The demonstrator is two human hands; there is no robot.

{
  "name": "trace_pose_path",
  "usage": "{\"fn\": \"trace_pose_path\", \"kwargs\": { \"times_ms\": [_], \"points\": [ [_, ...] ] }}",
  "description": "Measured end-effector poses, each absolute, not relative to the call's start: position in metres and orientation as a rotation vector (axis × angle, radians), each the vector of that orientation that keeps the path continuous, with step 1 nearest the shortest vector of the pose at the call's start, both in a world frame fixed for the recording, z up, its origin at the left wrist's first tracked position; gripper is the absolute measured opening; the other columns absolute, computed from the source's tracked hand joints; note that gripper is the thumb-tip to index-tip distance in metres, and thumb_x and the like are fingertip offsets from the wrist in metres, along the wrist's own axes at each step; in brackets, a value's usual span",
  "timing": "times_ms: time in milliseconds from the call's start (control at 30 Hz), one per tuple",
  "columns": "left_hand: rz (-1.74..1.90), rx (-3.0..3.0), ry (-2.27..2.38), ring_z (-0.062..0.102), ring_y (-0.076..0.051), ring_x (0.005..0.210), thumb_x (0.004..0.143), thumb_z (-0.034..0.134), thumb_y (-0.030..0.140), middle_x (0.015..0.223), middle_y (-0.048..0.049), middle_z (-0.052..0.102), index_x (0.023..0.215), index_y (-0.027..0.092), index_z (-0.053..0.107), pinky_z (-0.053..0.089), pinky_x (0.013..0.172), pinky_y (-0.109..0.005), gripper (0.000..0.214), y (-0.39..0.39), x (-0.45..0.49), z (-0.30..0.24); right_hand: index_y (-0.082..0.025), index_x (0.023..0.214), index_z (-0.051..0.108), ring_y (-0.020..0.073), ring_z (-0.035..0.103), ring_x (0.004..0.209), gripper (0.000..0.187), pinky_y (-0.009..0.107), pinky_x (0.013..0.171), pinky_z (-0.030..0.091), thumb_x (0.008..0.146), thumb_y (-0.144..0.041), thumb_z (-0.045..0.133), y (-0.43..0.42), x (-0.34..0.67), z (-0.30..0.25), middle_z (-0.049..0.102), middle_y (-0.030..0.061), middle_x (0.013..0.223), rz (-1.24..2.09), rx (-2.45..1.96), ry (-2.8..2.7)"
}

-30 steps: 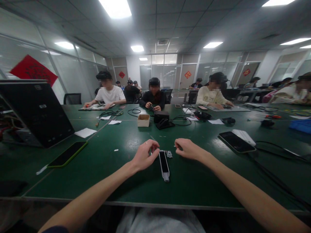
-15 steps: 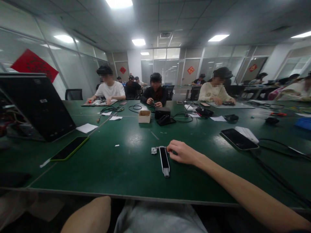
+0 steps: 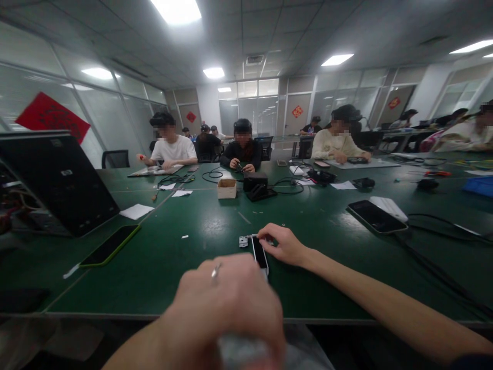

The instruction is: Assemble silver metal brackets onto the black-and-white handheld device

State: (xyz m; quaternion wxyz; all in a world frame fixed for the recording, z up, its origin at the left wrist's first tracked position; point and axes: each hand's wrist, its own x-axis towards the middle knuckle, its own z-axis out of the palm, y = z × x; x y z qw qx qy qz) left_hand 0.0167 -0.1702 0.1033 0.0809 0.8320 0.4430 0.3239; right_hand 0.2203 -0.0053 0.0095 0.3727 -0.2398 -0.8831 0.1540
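- Live from a long dark-green bench (image 3: 192,272), seen from the near edge, in a glass-walled workroom.
- Far left: a black laptop (image 3: 57,180), lid up and tilted, a sheet of white paper (image 3: 136,211) just beside it.
- Across the bench: three seated co-workers, one in a white T-shirt (image 3: 173,149), one in a black top (image 3: 242,154), one in a cream top (image 3: 335,144), all busy with small items.
- Mid-bench: a small open cardboard box (image 3: 226,188) right next to a black boxy unit (image 3: 254,181).
- Either side: a green-edged smartphone (image 3: 110,245) on the left, a black smartphone (image 3: 375,217) on the right, black cable (image 3: 442,224) trailing past it.
- Front and centre: a slim black-and-white bar (image 3: 260,254) lying lengthwise on the bench, lower end hidden behind the left hand.
- Right at its upper left end: a small metal bracket (image 3: 243,241), touching the bar.
- Right hand (image 3: 279,245): fingers curled, fingertips (image 3: 262,234) against the bar's upper part, no telling whether pinching.
- Left hand (image 3: 227,308): big, blurred, raised close to the camera, ring on a finger, curled loosely, grip impossible to make out.
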Motion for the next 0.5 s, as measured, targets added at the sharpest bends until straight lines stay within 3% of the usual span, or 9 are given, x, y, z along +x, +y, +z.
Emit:
{"fn": "trace_pose_path", "kwargs": {
  "times_ms": [133, 267, 500],
  "points": [
    [0.787, 2.689, 1.083, 0.061, -0.016, 0.073, 0.09, 0.048, 0.036, 0.081, -0.0017, 0.064, 0.093, 0.022, 0.058, 0.05, 0.068, -0.031, 0.018, -0.087, 0.03, 0.1, -0.019, 0.09, 0.061, 0.015, 0.059, 0.072, 0.01, 0.029, 0.067, 0.049, 0.085, -0.026, 0.058, -0.006, 0.208, 0.003, 0.065, 0.0016, 0.082, 0.604, -0.79, -2.0],
    [0.652, 2.655, 1.272, 0.06, -0.016, 0.077, 0.083, 0.065, 0.03, 0.087, -0.0006, 0.063, 0.099, 0.019, 0.056, 0.047, 0.069, -0.027, 0.022, -0.018, 0.02, 0.06, -0.019, 0.091, 0.06, 0.0158, 0.061, 0.076, 0.015, 0.031, 0.072, 0.05, 0.082, -0.03, 0.062, -0.001, 0.202, -0.004, 0.066, 0.0019, 0.084, 0.755, -0.84, -1.83],
    [0.746, 2.727, 1.15, 0.061, -0.013, 0.078, 0.087, 0.063, 0.024, 0.09, -0.0001, 0.063, 0.099, 0.02, 0.06, 0.047, 0.07, -0.023, 0.012, 0.0, 0.008, 0.018, -0.018, 0.088, 0.062, 0.0157, 0.061, 0.075, 0.015, 0.03, 0.07, 0.051, 0.08, -0.03, 0.063, 0.001, 0.201, -0.006, 0.066, 0.0022, 0.083, 0.848, -0.85, -1.818]
  ]
}}
